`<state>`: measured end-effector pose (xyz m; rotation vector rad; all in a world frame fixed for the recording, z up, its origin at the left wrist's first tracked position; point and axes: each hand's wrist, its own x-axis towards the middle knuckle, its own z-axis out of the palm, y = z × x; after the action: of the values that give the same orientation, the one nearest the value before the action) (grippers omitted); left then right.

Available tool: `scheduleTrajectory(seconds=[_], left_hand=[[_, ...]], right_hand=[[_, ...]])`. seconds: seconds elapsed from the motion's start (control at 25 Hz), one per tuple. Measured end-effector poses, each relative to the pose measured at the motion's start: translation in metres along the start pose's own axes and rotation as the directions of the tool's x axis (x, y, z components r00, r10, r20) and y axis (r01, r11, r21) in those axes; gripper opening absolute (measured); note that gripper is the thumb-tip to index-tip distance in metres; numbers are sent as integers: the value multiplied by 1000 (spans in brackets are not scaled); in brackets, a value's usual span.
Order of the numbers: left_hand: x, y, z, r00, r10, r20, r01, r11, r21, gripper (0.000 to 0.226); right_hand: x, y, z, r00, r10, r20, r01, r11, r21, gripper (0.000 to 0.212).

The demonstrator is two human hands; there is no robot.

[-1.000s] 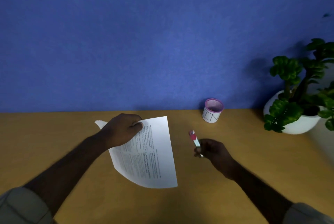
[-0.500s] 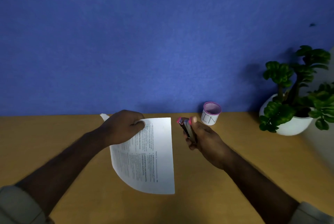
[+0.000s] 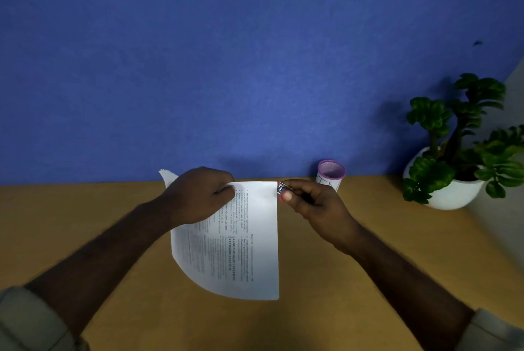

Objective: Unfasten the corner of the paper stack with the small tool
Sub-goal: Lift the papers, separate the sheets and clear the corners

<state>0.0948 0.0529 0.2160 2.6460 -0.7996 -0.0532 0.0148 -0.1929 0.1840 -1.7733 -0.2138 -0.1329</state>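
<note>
Paper stack [image 3: 241, 240] is held above the desk [image 3: 85, 223], near its far edge. Left hand [image 3: 198, 194] pinches the stack's top edge. Right hand [image 3: 312, 203] pinches the tool [image 3: 283, 189], its tip at the stack's far right corner. Cup [image 3: 330, 173] stands beyond at the far edge.

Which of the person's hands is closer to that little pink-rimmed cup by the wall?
Right hand, just in front-left of the pink-rimmed white cup; left hand is farther left, gripping the paper stack.
</note>
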Motion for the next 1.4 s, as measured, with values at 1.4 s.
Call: scheduleTrajectory(seconds=[1.4], left_hand=[[2,-1,24,997,-24,-71,22,1000,-21,27]], right_hand=[[-9,96,-32,758,583,-292,-604,796,21,14]])
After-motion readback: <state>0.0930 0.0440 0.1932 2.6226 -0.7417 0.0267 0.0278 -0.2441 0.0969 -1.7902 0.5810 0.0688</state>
